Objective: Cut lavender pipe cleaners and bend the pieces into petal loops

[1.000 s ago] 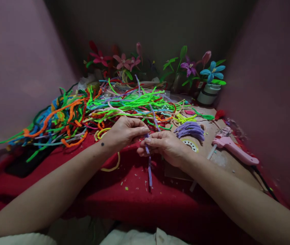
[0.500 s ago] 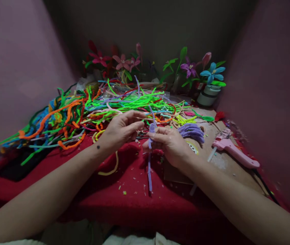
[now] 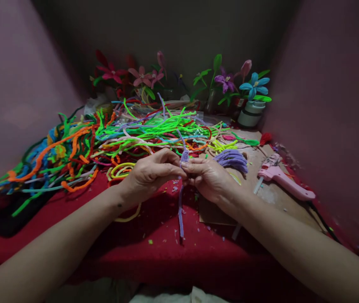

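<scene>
A purple pipe cleaner [image 3: 181, 214] hangs upright between my hands, its upper part folded into a small flat loop and its tail dangling over the red cloth. My right hand [image 3: 212, 179] pinches it just under the loop, thumb on top. From the other side, my left hand [image 3: 154, 172] has its thumb and forefinger closed at the same spot; its fingertips partly cover the strand. To the right of my right hand lies a bundle of bent purple pipe cleaners [image 3: 231, 161].
Loose pipe cleaners [image 3: 154, 126] in many colours heap across the back and left. A pink glue gun [image 3: 285, 181] rests on cardboard [image 3: 271, 200] at right. Pipe-cleaner flowers [image 3: 225, 82] and a white jar [image 3: 251, 113] stand behind. A dark flat object [image 3: 12, 216] lies at left.
My left hand has moved right and down, and its fingers have closed on the pipe cleaner beside my right fingertips. The whole view has shifted slightly.
</scene>
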Demonstrator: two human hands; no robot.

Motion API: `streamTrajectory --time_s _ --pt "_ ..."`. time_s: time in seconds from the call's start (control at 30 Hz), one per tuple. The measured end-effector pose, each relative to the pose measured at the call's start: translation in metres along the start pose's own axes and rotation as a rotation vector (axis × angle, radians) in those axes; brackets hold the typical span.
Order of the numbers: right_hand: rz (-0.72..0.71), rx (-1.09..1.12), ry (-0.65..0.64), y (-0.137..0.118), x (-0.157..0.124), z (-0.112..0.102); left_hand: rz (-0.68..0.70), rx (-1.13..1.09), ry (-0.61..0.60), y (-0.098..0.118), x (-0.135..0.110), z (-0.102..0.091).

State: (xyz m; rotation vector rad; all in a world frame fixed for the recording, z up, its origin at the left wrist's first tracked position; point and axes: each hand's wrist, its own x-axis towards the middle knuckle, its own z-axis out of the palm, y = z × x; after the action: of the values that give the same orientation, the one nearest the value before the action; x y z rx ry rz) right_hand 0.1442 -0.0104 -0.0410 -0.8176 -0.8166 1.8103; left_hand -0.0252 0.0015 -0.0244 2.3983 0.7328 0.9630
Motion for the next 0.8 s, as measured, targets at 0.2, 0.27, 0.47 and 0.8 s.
streamTrajectory --time_s 0.2,0.27,0.47,0.8 --pt "-0.025 -0.044 -0.032 0.000 -0.001 0.000 0.032 -0.174 -0.140 0.001 0.006 -0.017" --pt "-0.062 -0.088 -0.039 0.001 -0.002 0.001 0.006 -0.229 -0.153 0.003 0.007 -0.018" --pt "-0.099 -0.214 -0.016 0.002 -0.003 0.004 -0.174 -0.339 0.044 0.008 0.006 -0.015" --pt "-0.110 -0.360 0.025 0.005 -0.001 -0.001 0.111 0.357 -0.169 0.005 0.001 -0.013"
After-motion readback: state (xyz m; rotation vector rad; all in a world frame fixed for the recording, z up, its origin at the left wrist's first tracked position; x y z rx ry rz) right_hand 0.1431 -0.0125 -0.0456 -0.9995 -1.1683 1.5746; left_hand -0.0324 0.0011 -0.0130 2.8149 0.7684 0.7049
